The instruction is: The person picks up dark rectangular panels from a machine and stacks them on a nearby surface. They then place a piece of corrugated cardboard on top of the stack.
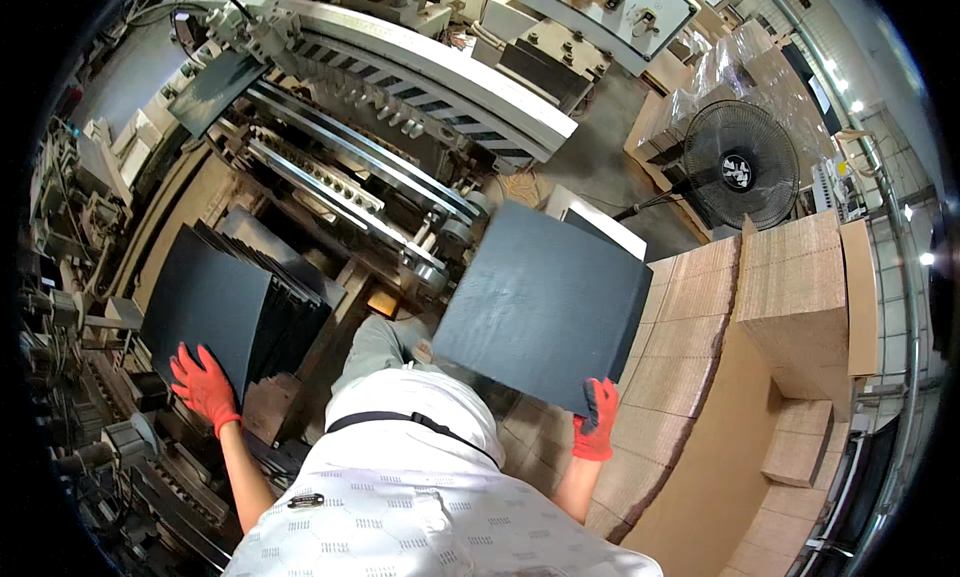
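Note:
My left hand [205, 388], in a red glove, lies with fingers spread on the near part of a leaning stack of dark sheets [210, 297]. The sheets fan apart along their right side. My right hand [595, 420], also gloved in red with a dark patch showing, closes at the near right corner of a large dark board [545, 302]. This board lies tilted in front of me to the right, its right side showing some thickness. Whether it is one board or several is hard to see.
Ahead stands a machine with metal rails [360, 182] and a striped white guard beam [430, 67]. A black fan [742, 167] is at the back right. Stacked brown cardboard [680, 327] fills my right side, and machinery [120, 447] my left. A control panel [610, 17] is at the far side.

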Demonstrator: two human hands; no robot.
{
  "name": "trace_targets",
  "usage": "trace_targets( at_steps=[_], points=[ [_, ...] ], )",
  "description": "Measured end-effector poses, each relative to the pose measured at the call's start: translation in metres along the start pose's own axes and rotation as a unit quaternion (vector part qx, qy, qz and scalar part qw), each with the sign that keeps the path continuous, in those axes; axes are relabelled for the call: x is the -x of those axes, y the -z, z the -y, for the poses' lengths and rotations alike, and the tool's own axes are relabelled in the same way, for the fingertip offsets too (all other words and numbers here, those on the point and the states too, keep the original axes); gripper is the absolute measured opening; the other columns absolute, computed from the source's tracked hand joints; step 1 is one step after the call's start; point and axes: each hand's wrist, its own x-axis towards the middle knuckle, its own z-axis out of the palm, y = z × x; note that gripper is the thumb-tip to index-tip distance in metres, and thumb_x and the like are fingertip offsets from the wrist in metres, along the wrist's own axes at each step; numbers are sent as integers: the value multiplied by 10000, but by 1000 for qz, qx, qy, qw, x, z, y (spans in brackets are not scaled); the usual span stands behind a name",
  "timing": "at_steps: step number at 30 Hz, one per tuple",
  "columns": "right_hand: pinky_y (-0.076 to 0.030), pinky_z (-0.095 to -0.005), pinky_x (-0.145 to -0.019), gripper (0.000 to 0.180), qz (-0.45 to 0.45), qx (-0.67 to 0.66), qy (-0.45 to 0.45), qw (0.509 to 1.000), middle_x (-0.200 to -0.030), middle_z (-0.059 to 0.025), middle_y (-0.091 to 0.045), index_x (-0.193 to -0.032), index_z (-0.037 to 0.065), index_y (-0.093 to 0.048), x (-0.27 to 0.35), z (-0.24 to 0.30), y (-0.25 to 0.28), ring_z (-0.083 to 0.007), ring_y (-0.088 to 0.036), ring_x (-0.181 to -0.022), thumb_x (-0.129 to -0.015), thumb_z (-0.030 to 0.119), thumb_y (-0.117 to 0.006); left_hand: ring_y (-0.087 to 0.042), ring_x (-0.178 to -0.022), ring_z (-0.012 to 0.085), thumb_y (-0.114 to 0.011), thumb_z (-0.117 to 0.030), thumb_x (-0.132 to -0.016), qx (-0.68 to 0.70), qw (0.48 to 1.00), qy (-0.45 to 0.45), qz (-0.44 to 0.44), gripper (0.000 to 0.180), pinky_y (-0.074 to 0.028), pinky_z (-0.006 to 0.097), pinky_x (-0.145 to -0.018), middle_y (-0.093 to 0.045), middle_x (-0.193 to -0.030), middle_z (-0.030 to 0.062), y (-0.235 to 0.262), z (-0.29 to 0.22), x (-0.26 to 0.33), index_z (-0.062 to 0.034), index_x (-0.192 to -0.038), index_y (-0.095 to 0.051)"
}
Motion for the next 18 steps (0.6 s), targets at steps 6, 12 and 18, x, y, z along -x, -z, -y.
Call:
trace_targets(
  at_steps=[6, 12, 18],
  points=[
    [-533, -342, -910, 374, -140, -390, -381, 827, -1206, -76, -630, -1320, 67, -588, -17, -38, 58, -195, -634, -1123, -972, 158, -694, -345, -1447, 488, -444, -573, -1043, -6, 1000, 7, -1, 580, -353, 624, -1124, -382, -1636, 74, -4, 3, -2, -267, -1536, -457],
    [-530, -322, -871, 360, -31, -305, -377, 874, -1124, -34, -633, -1317, 2, -593, -63, -70, 76, -137, -620, -1002, -1013, 187, -645, -359, -1451, 447, -459, -554, -1045, 7, 1000, 4, 6, 569, -342, 593, -1147, -403, -1623, 83, 10, -8, 2, -257, -1530, -467],
    [-465, -282, -973, 439, 134, -248, -324, 903, -1209, -12, -657, -1402, -2, -563, -97, -87, 67, -116, -590, -1086, -990, 120, -653, -416, -1411, 404, -583, -502, -1007, 92, 993, -54, -57, 636, -336, 509, -1161, -459, -1558, 173, -22, 46, 10, -135, -1514, -472]
  ],
)
